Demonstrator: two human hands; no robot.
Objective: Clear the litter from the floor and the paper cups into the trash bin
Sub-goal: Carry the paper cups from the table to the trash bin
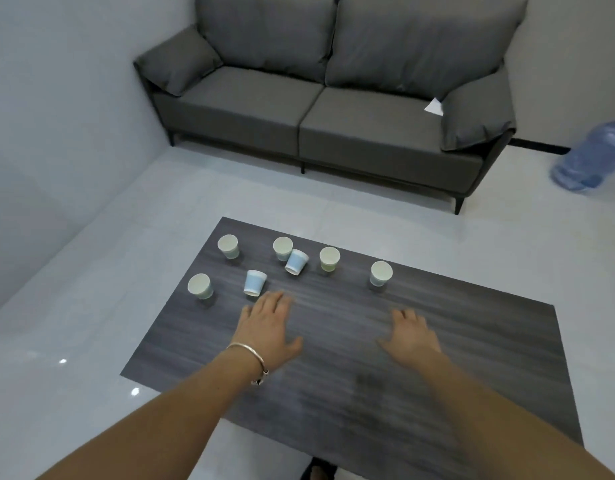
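Over the bench [472, 358] middle, left hand [268, 323] and right hand [411, 336], palms down, fingers spread, holding nothing. On the bench's far-left part, seven paper cups [329, 258]: five upright, two blue ones tipped, the nearest just beyond the left fingertips. Behind the bench, a grey sofa [299, 98] with a white paper scrap [434, 107].

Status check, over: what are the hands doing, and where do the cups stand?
Left hand open, near front blue cup. Right hand open, empty. Seven cups on table. Nothing blocking either hand.
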